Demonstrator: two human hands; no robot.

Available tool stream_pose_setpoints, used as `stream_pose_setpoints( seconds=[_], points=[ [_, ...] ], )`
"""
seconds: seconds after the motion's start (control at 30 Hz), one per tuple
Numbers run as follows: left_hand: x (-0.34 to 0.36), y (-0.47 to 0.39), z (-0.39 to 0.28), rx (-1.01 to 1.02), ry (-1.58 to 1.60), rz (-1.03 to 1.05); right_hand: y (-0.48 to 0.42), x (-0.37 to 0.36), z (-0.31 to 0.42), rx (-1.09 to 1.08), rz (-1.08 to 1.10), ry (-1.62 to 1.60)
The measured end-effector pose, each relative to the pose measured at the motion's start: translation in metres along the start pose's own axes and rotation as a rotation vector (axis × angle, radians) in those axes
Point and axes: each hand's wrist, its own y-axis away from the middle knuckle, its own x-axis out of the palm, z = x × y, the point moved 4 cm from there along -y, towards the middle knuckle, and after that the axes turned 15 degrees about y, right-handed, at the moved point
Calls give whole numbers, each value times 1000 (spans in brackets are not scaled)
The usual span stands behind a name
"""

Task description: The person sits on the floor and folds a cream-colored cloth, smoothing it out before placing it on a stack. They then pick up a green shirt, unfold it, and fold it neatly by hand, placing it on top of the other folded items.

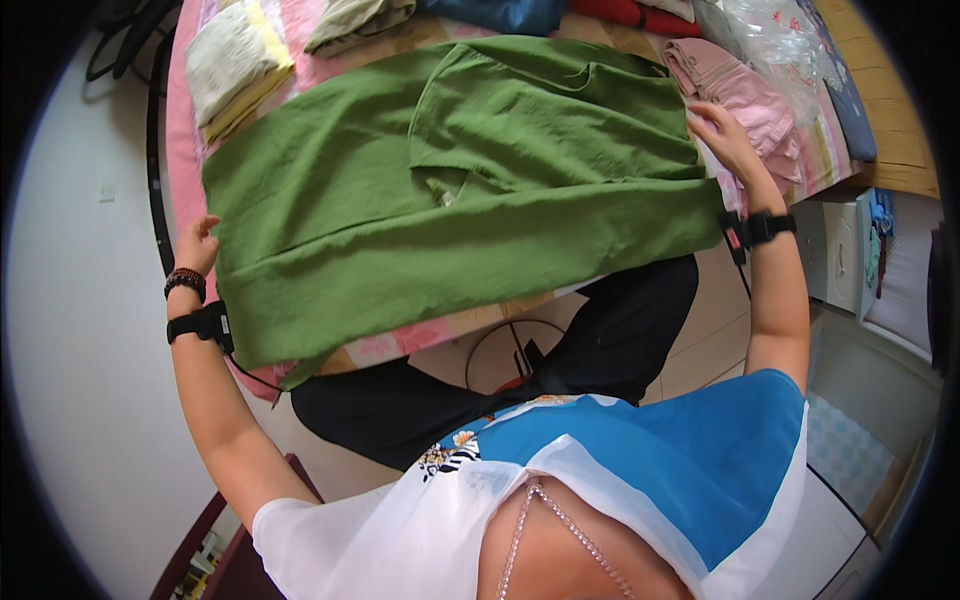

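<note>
A green cloth garment lies spread crosswise before me, with a part folded over it and a curved seam near the top. Its lower edge hangs over the near edge of the bed-like surface. My left hand is at the garment's left edge, fingers curled against the fabric. At the opposite end, my right hand grips the right edge, some fingertips hidden by the cloth. A small whitish patch, perhaps a label, shows in a gap near the middle.
Folded light and yellow clothes sit at the far left. Beyond the garment lie beige clothing, blue cloth and red cloth. Pink clothing and a clear plastic bag are at the right. A patterned bedspread lies underneath.
</note>
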Motion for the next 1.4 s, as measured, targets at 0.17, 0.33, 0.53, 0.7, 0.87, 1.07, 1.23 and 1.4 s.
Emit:
stream_pose_setpoints(
  seconds=[0.17, 0.33, 0.53, 0.7, 0.87, 1.07, 1.23, 1.4],
  points=[
    [23, -69, -98, 326, -266, -193, -76, 22, 9, -146, -28, 309],
    [37, -95, -109, 96, -433, -113, -100, 41, 23, -204, 36, 275],
    [14, -75, -127, 146, -444, -164, -89, 43, 8, -288, -132, 561],
    [-17, 33, -116, 596, -616, -646, -15, -24, 63, -430, -435, 764],
    [31, 95, -86, 585, -602, -320, 33, 2, 46, -501, -254, 849],
    [42, 123, -81, 387, -542, -389, 42, 5, 44, -321, -263, 809],
    [28, 137, -61, 41, -424, -234, 44, 12, 40, -345, -266, 732],
    [41, 128, -134, 114, -102, -78, 50, 14, 47, -256, -270, 694]
  ],
)
